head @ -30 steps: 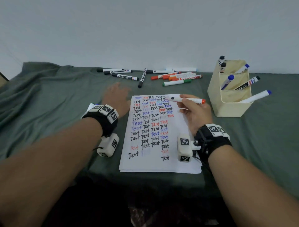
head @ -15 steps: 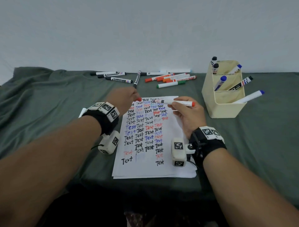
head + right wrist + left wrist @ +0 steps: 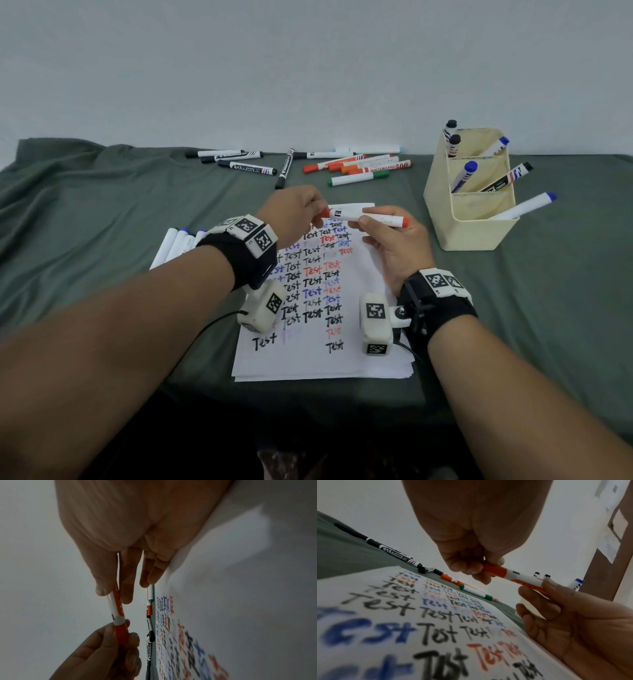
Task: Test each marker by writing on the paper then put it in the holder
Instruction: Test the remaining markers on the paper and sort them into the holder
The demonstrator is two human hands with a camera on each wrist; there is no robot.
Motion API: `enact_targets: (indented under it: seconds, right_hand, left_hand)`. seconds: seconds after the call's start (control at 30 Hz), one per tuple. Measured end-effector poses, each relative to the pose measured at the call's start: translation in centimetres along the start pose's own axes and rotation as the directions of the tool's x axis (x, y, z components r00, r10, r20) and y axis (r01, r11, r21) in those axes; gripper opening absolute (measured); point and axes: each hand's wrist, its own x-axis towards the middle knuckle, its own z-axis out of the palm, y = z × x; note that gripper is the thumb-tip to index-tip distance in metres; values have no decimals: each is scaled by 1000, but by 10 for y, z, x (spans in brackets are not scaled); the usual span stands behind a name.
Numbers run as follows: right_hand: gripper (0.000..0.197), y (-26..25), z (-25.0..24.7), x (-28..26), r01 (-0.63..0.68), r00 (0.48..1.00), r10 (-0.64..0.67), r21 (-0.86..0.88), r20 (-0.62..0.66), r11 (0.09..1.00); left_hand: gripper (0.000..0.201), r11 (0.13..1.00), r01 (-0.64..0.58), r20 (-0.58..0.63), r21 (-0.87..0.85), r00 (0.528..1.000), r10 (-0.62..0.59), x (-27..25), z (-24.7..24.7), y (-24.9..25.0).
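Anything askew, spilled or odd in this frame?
One thing: a blue-capped marker in the cream holder's front compartment leans far out over the rim, nearly horizontal. Otherwise nothing stands out; both hands hold the orange marker above the paper.

The head camera looks forward and down from above onto the paper (image 3: 318, 356) at frame centre, while each wrist camera looks along its hand from close range, low over that sheet, both sharing the orange marker (image 3: 513, 576) held mid-frame.
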Motion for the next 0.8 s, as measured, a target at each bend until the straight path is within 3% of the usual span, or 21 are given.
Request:
enact_targets:
  seconds: [0.13, 0.27, 0.3, 0.37, 0.4, 0.47, 0.6, 0.8]
  right_hand:
    - [16, 1, 0, 1, 0, 1000, 0, -20, -6, 1000]
    - [16, 1, 1, 3, -22, 999, 23, -49, 27, 999]
    - [11, 1, 1, 3, -15, 999, 16, -51, 29, 999]
    - [10, 1, 0, 4, -4, 1000, 3, -39, -6, 999]
    - [11, 1, -1, 5, -6, 1000, 5, -39, -28, 999]
    - [12, 2, -3, 7, -18, 999, 16, -52, -49, 999]
    - [12, 4, -4, 7, -41, 997, 37, -61, -62, 997]
    - [24, -2, 2, 3, -23, 997, 21, -29, -81, 999]
  left_hand:
    - [22, 997, -5, 14, 83, 1000, 3, 3, -6, 1]
    - [27, 967, -79, 154, 244, 987, 41, -2, -11, -6]
    - [38, 948, -100, 172, 301, 984, 48, -3, -11, -10]
    - [82, 867, -98, 198, 488, 980, -1, -6, -7, -24]
    - [103, 815, -60, 200, 577, 977, -69, -8, -4, -32]
    - [122, 764, 20, 240, 645, 944, -227, -13, 3, -46]
    - [127, 776, 55, 355, 629, 868, -349, -14, 11, -57]
    - [128, 780, 57, 356, 623, 867, -348, -14, 10, -57]
